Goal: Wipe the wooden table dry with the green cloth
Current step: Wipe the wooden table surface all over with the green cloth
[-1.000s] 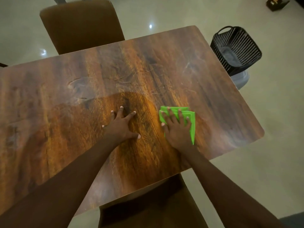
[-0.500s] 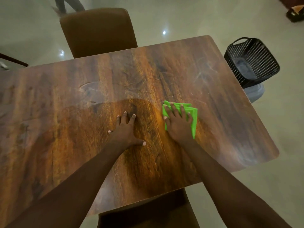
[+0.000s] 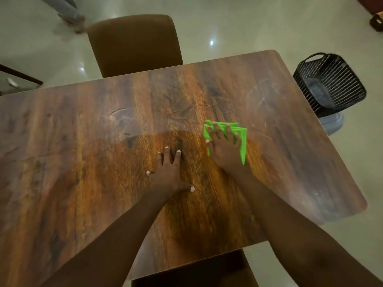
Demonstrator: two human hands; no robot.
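Green folded microfibre cloth point(image 3: 242, 145) lies flat on the brown wood-grain table point(image 3: 83, 172), right of its middle, pinned under the person's right hand point(image 3: 224, 151). That hand's fingers are spread straight across the folds, not curled round them. I'd guess this puts even pressure on the whole pad as it slides. The left hand point(image 3: 169, 176) rests just beside it on bare wood, palm down, fingers fanned, holding nothing; it looks like a brace for leaning forward. A dull, streaky film shows toward the far right corner, near the black slatted plastic basket point(image 3: 331, 85) on the floor, so the wiping seems unfinished.
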